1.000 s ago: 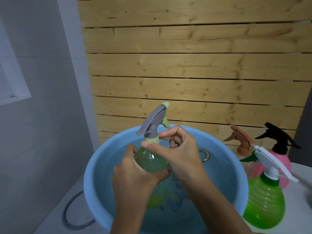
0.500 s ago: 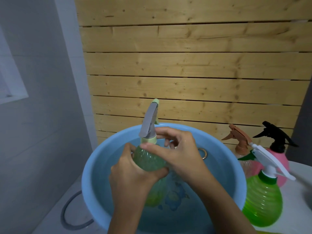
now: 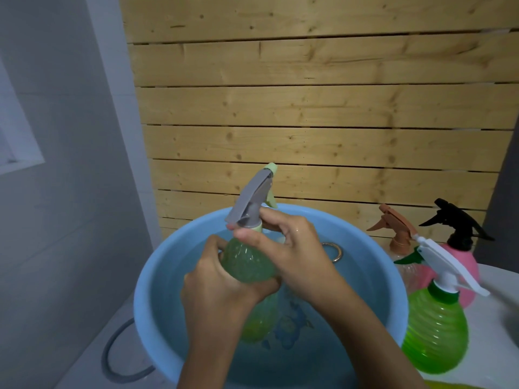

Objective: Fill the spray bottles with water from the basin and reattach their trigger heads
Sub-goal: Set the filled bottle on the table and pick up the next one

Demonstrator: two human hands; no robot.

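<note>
A wall of pale horizontal wooden slats (image 3: 323,113) fills the far side, with grey wall to its left. Below it a round light-blue basin (image 3: 157,276) holds water and sits on a white surface (image 3: 488,346), with a grey hose loop (image 3: 112,357) lying near its left edge. Over the basin a pale green spray bottle (image 3: 247,262) stands upright, held above the water. The left hand (image 3: 222,290) is wrapped around the bottle's round body, fingers closed on it from the left. The right hand (image 3: 292,254) pinches the collar at the neck, thumb and fingers curled tight there, just under the grey trigger head (image 3: 252,197) with its light green nozzle tip (the head leans up and to the right). To the right of the basin, on the white surface, stands a bright green ribbed bottle (image 3: 435,332) with a white trigger; behind it are a pink bottle (image 3: 466,259) with a black trigger and a clear bottle (image 3: 412,273) with a brown trigger, all close together.
</note>
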